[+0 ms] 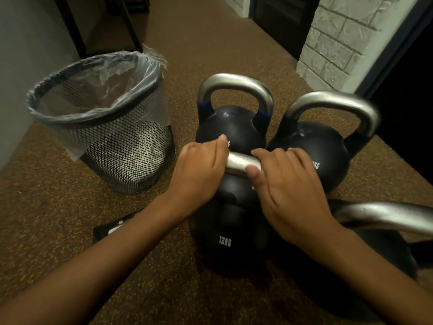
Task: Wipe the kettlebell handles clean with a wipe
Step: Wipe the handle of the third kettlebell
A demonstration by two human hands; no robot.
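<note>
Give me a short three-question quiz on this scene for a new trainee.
1. Multiple choice: the left hand and right hand both grip
A) a rope
B) the handle of the kettlebell marked 12KG
C) a bottle
2. True or false: the mesh bin left of the weights has a plastic liner.
3. Fill in: ____ kettlebells are in view in all.

Key: 1 B; 2 true; 3 four.
</note>
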